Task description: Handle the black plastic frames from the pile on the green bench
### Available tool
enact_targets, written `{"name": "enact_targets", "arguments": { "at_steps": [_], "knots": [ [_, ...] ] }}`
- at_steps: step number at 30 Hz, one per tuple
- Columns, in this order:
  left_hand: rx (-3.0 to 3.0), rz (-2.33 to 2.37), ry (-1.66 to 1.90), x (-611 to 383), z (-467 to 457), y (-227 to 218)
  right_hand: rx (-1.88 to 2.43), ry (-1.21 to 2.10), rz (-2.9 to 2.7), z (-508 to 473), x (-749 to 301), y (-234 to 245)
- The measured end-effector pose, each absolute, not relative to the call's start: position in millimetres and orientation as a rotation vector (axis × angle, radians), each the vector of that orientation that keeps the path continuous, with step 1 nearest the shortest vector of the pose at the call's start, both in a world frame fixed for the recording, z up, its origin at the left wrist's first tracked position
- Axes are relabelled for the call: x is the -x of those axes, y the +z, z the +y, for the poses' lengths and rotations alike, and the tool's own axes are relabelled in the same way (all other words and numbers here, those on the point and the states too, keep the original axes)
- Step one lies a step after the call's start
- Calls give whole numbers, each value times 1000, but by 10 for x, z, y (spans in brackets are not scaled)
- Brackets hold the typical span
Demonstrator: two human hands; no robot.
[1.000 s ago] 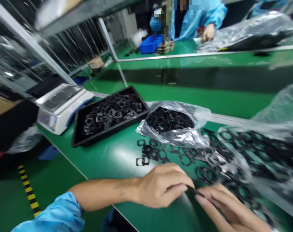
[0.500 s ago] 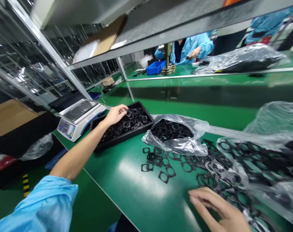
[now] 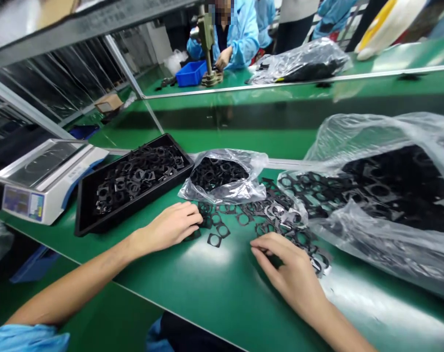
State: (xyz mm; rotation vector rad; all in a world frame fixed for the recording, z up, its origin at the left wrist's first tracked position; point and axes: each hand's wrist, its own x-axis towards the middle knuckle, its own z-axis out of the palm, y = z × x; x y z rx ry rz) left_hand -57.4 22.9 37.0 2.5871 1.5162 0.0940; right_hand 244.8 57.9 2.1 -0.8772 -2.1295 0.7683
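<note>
Palm down, my left hand (image 3: 178, 224) is at the left end of loose black square frames (image 3: 214, 239) with round holes. Its fingers are lightly bent, with the tips at the pieces, and I see nothing held. My right hand (image 3: 290, 269) hovers at the front of the denser heap of frames (image 3: 277, 210). Its thumb and index tips come together in a pinch; whatever is between them is hidden. A black tray (image 3: 134, 212) full of similar frames stands left of my left hand. Behind the loose pieces lies an open clear bag (image 3: 258, 188) of frames.
A white scale (image 3: 56, 186) stands at the far left. On the right, a large clear bag (image 3: 383, 239) spills frames onto the green table (image 3: 207, 303). Across the divider are a co-worker in blue (image 3: 244, 39), a blue bin (image 3: 190, 74) and a press (image 3: 207, 44).
My left hand has left the black tray and come right to the loose frames. My right hand stays near the heap, fingers still bent. The camera view has swung right.
</note>
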Motion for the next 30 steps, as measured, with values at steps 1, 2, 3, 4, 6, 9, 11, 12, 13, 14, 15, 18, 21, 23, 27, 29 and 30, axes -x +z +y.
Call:
{"name": "enact_targets", "arguments": {
  "at_steps": [1,2,3,4,6,9,11,12,13,14,15,18,21,23,27,29,30],
  "knots": [
    [-2580,1518,104,586,224,353,878,771,-2137,574,-2453,21],
    [-2573,1519,113,610,218,347,879,772,-2145,568,-2458,22],
    [-2567,1520,122,639,208,348,876,764,-2151,559,-2462,24],
    [-2558,1524,134,667,194,351,873,747,-2157,551,-2466,26],
    [-2520,1542,162,707,154,348,879,668,-2165,542,-2473,28],
    [-2442,1548,209,717,96,316,950,468,-2202,572,-2487,18],
    [-2405,1539,239,702,76,302,1014,339,-2272,620,-2497,-7],
    [-2391,1535,250,691,72,304,1035,283,-2315,646,-2500,-24],
    [-2377,1536,260,681,69,313,1048,234,-2357,670,-2500,-41],
    [-2364,1538,268,671,68,329,1050,190,-2392,692,-2497,-56],
    [-2353,1539,277,662,66,350,1045,146,-2419,709,-2489,-65],
    [-2332,1534,327,647,66,436,1010,53,-2488,742,-2430,-31],
    [-2256,1518,403,632,100,529,994,96,-2603,785,-2320,84],
    [-2192,1492,513,588,163,569,993,188,-2672,833,-2227,170],
    [-2007,1409,916,358,369,513,942,297,-2714,911,-2074,296],
    [-1953,1369,1035,204,473,412,916,330,-2710,910,-2054,334],
    [-1937,1353,1085,134,514,351,908,361,-2690,899,-2062,345]
  ]
}}
